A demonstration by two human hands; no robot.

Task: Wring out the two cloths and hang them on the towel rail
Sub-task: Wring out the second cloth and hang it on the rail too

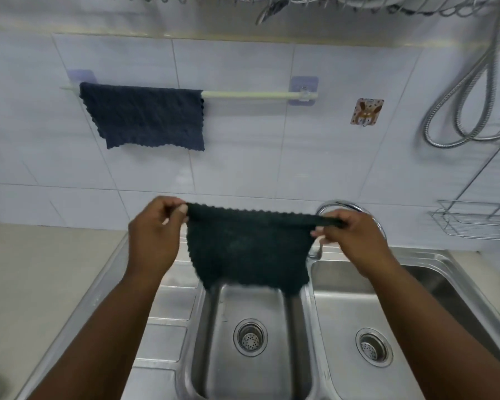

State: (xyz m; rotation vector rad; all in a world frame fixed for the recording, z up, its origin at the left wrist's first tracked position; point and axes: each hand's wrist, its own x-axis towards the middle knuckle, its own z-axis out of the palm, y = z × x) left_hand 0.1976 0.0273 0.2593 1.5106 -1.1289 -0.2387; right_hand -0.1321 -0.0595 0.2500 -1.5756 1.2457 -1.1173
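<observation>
The left hand [153,235] and right hand [355,241] each pinch a top corner of the dark cloth [247,249], grip closed tight. It hangs spread over the sink [251,313]. At 11 o'clock, the blue cloth [145,116] hangs on the rail [257,95].

Soft, even light is filling the scene, slightly cool and dim; the wall tiles [243,157] are showing a faint sheen rather than glare; the sink [344,307] is reflecting pale streaks along its steel walls; shadows are staying weak and diffuse; motion blur is smearing the wire rack [474,223] and hose [456,90] at the right edge; wide-angle distortion is bending the counter [41,272] and tile lines outward; the held cloth [248,249] is reading nearly black, its weave mostly lost.
</observation>
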